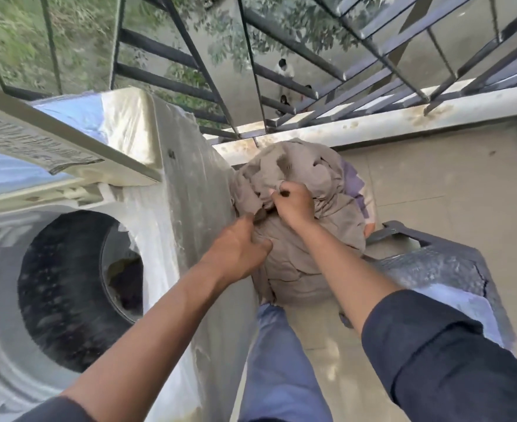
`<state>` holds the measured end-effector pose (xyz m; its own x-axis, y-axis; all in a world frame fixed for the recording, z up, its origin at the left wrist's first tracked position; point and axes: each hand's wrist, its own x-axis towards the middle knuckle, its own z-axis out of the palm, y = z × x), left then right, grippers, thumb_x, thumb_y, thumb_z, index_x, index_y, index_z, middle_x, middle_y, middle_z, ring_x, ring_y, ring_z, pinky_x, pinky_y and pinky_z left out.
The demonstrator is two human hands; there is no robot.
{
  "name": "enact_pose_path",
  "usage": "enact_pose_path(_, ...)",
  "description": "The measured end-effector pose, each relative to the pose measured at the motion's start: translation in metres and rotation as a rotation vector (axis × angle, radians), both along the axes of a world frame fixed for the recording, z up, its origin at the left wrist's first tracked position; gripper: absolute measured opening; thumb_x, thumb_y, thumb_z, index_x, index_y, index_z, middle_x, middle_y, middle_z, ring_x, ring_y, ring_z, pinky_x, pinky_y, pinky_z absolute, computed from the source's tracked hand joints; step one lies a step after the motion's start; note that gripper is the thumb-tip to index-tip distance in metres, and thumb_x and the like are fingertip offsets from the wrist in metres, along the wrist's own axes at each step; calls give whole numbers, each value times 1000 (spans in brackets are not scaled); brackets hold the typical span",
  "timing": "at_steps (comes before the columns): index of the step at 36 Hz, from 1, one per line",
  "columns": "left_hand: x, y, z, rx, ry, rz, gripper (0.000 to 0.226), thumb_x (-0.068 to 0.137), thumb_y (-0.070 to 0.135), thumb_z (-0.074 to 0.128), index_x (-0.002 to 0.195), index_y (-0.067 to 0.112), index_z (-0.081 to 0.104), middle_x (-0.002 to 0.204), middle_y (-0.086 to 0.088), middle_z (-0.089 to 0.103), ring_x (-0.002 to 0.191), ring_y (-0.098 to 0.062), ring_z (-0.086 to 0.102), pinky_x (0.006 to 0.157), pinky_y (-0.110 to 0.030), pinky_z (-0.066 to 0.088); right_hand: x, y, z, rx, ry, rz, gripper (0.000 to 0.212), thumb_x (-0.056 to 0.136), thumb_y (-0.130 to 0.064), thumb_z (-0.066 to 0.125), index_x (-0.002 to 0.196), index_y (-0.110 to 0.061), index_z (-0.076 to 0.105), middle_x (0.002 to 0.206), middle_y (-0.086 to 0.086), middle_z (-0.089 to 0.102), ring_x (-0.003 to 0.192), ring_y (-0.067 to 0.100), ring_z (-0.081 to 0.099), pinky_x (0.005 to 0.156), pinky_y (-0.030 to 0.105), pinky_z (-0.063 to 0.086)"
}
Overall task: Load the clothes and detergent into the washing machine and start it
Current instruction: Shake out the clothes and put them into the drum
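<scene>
A top-loading washing machine (pixel 172 208) stands at the left with its lid (pixel 53 144) raised. Its dark drum (pixel 68 287) is open, and some dark clothing (pixel 128 284) lies inside. To the machine's right is a bundle of grey-brown cloth (pixel 306 248), with a purple and white garment (pixel 356 184) showing behind it. My right hand (pixel 293 204) grips a fold at the top of the bundle. My left hand (pixel 239 248) holds the cloth's left side, fingers curled into it. No detergent is in view.
A dark plastic chair or stool (pixel 440 263) stands at the right, touching the bundle. A black metal railing (pixel 281 86) on a pale ledge (pixel 373 123) closes off the balcony ahead. Tiled floor (pixel 449 178) lies to the right. My blue trouser leg (pixel 275 360) is below.
</scene>
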<state>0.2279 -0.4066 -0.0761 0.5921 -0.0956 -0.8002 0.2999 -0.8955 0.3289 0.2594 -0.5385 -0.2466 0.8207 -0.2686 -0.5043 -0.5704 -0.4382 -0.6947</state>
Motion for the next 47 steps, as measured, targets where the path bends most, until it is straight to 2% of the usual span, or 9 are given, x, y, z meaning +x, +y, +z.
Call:
enact_pose_path(4, -2, 3, 7, -35, -7, 107, 54, 101, 31, 65, 150, 17, 46, 149, -10, 56, 134, -28, 54, 90, -23, 36, -15, -10, 58, 44, -170, -25, 55, 89, -34, 72, 55, -14, 34, 54, 1, 36, 56, 20, 42, 57, 42, 39)
enact_pose_path(8, -8, 5, 15, -79, -22, 130, 77, 98, 27, 71, 162, 16, 28, 159, -12, 47, 143, -30, 49, 95, -22, 35, -24, -20, 129, 200, -223, -107, 47, 91, -35, 70, 63, -2, 52, 57, 11, 57, 59, 30, 65, 63, 54, 60)
enact_pose_path(14, -15, 12, 17, -135, -130, 188, 102, 76, 45, 77, 161, 20, 27, 156, -11, 51, 139, -32, 55, 114, -44, 48, -40, -32, 245, 553, -278, -267, 18, 102, -9, 63, 90, -6, 75, 77, 6, 77, 68, 17, 74, 64, 29, 62)
enact_pose_path(20, -18, 9, 40, -177, -319, 123, 46, 91, 10, 58, 136, 19, 65, 128, -15, 72, 121, -38, 65, 98, -42, 53, -50, -38, 304, 617, -343, -289, 15, 102, -12, 64, 94, -5, 75, 80, 10, 78, 66, 20, 74, 65, 30, 62)
enact_pose_path(29, 1, 31, 121, -375, -642, 224, 50, 80, 12, 47, 117, 25, 78, 103, 5, 79, 101, -24, 72, 84, -36, 56, -81, -47, 294, 387, -275, -385, 23, 106, -25, 59, 89, -18, 74, 85, 7, 80, 75, 21, 78, 59, 23, 57)
enact_pose_path(35, 14, 26, 185, -537, -847, 83, 38, 98, 11, 54, 68, 34, 60, 62, 20, 61, 61, -3, 52, 59, -34, 37, -118, -23, 270, 384, -188, -540, 16, 104, -16, 53, 100, -23, 67, 102, 6, 74, 92, 24, 71, 76, 42, 56)
enact_pose_path(39, 9, 23, 213, -679, -864, -18, 27, 102, 19, 49, 77, 18, 60, 70, 3, 64, 71, -23, 59, 67, -48, 50, -145, -5, 258, 207, -300, -520, 42, 84, -9, 71, 120, -24, 53, 111, -3, 63, 107, 24, 67, 91, 43, 59)
enact_pose_path(44, -1, 29, 242, -801, -890, -69, 28, 102, 22, 48, 75, 15, 49, 67, 8, 50, 68, -18, 48, 67, -54, 45, -159, 17, 247, -270, -146, -303, 105, 58, -47, 86, 146, -26, 32, 142, 5, 48, 132, 29, 46, 104, 49, 49)
enact_pose_path(47, -4, 38, 250, -826, -900, -90, 29, 102, 22, 49, 75, 13, 50, 67, 0, 49, 68, -15, 47, 64, -50, 45, -158, 22, 239, -357, -5, -208, 69, 70, -66, 70, 125, -27, 57, 127, 7, 64, 121, 35, 60, 97, 53, 53)
